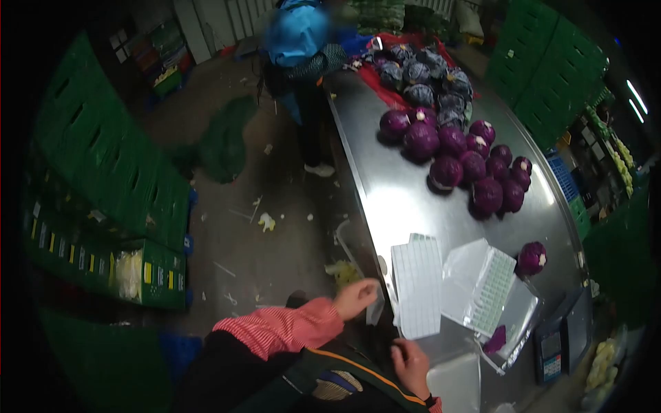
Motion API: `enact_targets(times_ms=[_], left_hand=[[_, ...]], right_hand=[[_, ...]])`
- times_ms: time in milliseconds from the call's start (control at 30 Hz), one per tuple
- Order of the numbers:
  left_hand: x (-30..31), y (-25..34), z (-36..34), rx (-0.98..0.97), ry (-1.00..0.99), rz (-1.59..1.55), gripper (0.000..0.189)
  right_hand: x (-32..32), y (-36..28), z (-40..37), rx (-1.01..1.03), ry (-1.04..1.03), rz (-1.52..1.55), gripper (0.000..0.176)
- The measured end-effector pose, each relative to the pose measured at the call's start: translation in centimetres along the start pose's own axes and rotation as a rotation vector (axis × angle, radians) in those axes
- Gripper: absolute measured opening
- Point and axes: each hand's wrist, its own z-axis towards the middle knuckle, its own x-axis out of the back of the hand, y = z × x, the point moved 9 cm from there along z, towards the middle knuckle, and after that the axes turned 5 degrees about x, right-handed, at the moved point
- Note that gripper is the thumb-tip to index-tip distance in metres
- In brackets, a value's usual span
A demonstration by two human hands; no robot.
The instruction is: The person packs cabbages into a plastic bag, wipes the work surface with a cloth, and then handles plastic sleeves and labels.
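My left hand [357, 298] is beside the near left edge of the steel table, fingers curled together. A translucent plastic piece [375, 308] hangs right by its fingertips; whether the fingers grip it I cannot make out. At the table's near edge is my right hand [412, 365], loosely bent, thumb a little apart, with nothing visible in it. Closest to both hands lie sheets of white labels [418, 286]. Beyond them are clear plastic bags [463, 275] and a sheet of greenish labels [494, 289]. A clear tray or bag [454, 385] sits right of my right hand.
Peeled red cabbages [446, 172] cover the middle of the steel table [385, 199]; one cabbage [531, 258] sits apart. Darker unpeeled cabbages [416, 71] lie on red netting. A scale [551, 351] stands right. A person [299, 41] stands far left, green crates [103, 151] nearer.
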Motion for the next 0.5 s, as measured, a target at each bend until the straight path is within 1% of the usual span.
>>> enact_targets(times_ms=[33,67,100,133,167,200,233,267,300,367,400,500], left_hand=[[1.1,-1.5,-0.2,0.097,-0.136,0.064,0.036],[2.4,-5.0,-0.2,0.158,-0.212,0.054,0.033],[3.9,-8.1,-0.1,0.193,-0.295,-0.003,0.031],[5.9,-9.0,-0.4,0.228,-0.362,-0.074,0.031],[8.3,-10.7,-0.1,0.254,-0.385,-0.145,0.032],[11.2,-9.8,0.1,0.331,-0.448,-0.070,0.034],[13.9,-12.2,0.8,0.342,-0.524,-0.160,0.036],[17.6,-13.3,1.8,0.392,-0.493,-0.125,0.036],[20.9,-13.6,2.9,0.442,-0.456,-0.106,0.037],[26.9,-13.0,4.7,0.428,-0.390,-0.101,0.042],[29.2,-10.3,5.5,0.431,-0.394,-0.088,0.044],[34.6,-9.8,6.9,0.438,-0.444,-0.018,0.048]], right_hand=[[-1.8,-1.3,1.5,0.029,-0.060,0.042,0.018],[-3.8,-2.5,3.2,0.008,-0.166,0.058,0.019],[-5.9,-4.0,5.0,-0.015,-0.269,0.076,0.021],[-8.5,-5.2,7.2,-0.036,-0.366,0.098,0.022],[-11.1,-5.6,9.3,-0.025,-0.430,0.096,0.026],[-13.2,-6.5,11.9,-0.018,-0.420,0.064,0.025],[-15.4,-7.6,14.7,-0.014,-0.404,0.033,0.024],[-18.1,-7.5,17.1,-0.003,-0.371,0.019,0.025],[-20.4,-8.9,20.1,0.049,-0.353,0.045,0.026],[-23.6,-12.4,24.3,0.143,-0.358,0.083,0.027],[-24.2,-15.0,26.6,0.170,-0.405,0.124,0.027],[-27.8,-16.5,31.1,0.170,-0.533,0.057,0.030]])
